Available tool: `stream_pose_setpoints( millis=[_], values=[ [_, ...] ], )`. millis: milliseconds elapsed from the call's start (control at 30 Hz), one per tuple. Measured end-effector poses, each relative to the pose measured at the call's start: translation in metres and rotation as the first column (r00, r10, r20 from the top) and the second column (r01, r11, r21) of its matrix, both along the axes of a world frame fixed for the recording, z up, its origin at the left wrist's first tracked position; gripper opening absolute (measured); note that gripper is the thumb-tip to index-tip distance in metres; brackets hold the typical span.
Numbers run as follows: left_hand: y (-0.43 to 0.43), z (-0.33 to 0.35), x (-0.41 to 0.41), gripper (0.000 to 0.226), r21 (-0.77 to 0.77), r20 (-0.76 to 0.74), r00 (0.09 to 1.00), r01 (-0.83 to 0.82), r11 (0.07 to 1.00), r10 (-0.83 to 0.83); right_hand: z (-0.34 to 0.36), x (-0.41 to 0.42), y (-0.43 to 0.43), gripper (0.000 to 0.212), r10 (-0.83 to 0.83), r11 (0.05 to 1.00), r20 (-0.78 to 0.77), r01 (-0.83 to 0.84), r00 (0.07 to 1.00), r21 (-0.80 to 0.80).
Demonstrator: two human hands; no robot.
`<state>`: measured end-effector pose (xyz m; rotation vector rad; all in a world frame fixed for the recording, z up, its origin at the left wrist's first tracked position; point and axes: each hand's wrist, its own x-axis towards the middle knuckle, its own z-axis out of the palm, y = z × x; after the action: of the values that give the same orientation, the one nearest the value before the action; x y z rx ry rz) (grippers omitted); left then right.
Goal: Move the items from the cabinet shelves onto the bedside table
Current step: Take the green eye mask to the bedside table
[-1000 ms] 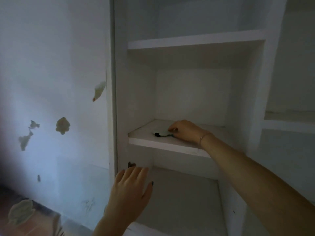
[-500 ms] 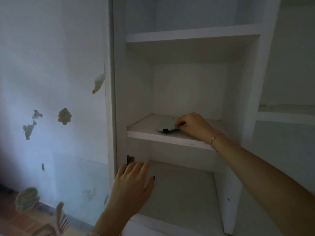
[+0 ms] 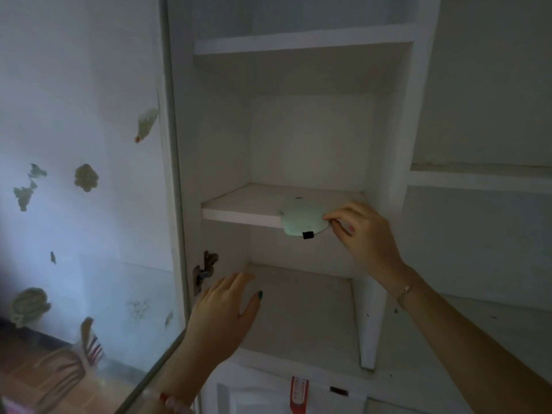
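The right hand (image 3: 363, 237) pinched the right rim of a pale green, round, flat pad (image 3: 300, 219) between the thumb and curled fingers (image 3: 339, 213). The pad lay at the front edge of the white middle shelf (image 3: 239, 208) of the white cabinet (image 3: 397, 138). Its near part, with a small black tab (image 3: 307, 235), overhung the lip. The left hand (image 3: 224, 316) hovered open in front of the lower compartment, just beside the metal hinge (image 3: 206, 268) of the glass door (image 3: 89, 222). Its fingers were straight and together and held nothing.

The pad looked thin and probably limp, so a pinch at one rim would likely let the far side droop once it left the shelf. The overhang gave the thumb room to get underneath, which seemed a surer hold than squeezing the edge alone. The best pull was probably straight out and level with the shelf, with the free left palm then brought up under the pad to steady it.

The bedside table was not in view, so the carry would call for a turn away from the cabinet. The open glass door on the left would need minding during that turn.
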<state>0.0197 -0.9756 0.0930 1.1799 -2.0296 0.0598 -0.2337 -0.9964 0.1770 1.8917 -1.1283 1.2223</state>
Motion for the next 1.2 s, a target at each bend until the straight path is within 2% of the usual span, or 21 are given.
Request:
stream_pose_setpoints(
  millis=[67,100,167,233,333,400,567,800,1000,1133,1200],
  values=[
    [0.002,-0.001,-0.009,0.024,0.151,-0.215,0.975,0.096,0.984,-0.062,-0.01,-0.003,0.013,0.01,0.019,0.997,0.019,-0.018,1.0,-0.077],
    [0.006,0.002,-0.015,0.018,0.224,-0.35,0.932,0.183,0.957,-0.096,-0.016,-0.005,0.019,0.009,0.025,0.994,0.025,-0.022,0.999,-0.104],
    [0.012,0.01,-0.028,0.02,0.331,-0.659,0.744,0.421,0.845,-0.112,-0.026,-0.007,0.03,0.01,0.03,0.99,0.028,-0.026,0.999,-0.14],
    [0.016,0.019,-0.039,0.022,0.361,-0.868,0.496,0.661,0.657,-0.022,-0.035,-0.009,0.041,0.01,0.03,0.985,0.029,-0.024,0.999,-0.17],
    [0.011,0.031,-0.05,0.035,0.304,-0.952,0.255,0.835,0.458,0.168,-0.047,-0.011,0.057,0.011,0.043,0.983,0.038,-0.036,0.998,-0.178],
    [0.005,0.04,-0.055,0.043,0.276,-0.946,0.179,0.883,0.379,0.271,-0.055,-0.013,0.066,0.011,0.056,0.985,0.04,-0.049,0.998,-0.168],
    [-0.002,0.04,-0.062,0.044,0.209,-0.934,0.09,0.923,0.322,0.347,-0.081,-0.017,0.085,0.008,0.089,0.989,0.041,-0.083,0.995,-0.125],
    [0.011,0.0,-0.06,0.05,0.186,-0.894,0.044,0.942,0.279,0.447,-0.127,-0.024,0.11,0.012,0.101,0.994,0.076,-0.097,0.992,-0.055],
    [0.033,-0.03,-0.052,0.044,0.213,-0.886,0.052,0.928,0.305,0.461,-0.167,-0.023,0.137,0.009,0.133,0.985,0.263,-0.157,0.955,0.07],
    [0.055,-0.05,-0.043,0.042,0.26,-0.886,0.077,0.899,0.352,0.458,-0.193,-0.009,0.156,0.014,0.106,0.954,0.471,-0.224,0.876,0.201],
    [0.068,-0.061,-0.034,0.042,0.291,-0.879,0.087,0.877,0.383,0.468,-0.204,-0.001,0.164,0.021,0.126,0.908,0.532,-0.314,0.837,0.278]
  ],
)
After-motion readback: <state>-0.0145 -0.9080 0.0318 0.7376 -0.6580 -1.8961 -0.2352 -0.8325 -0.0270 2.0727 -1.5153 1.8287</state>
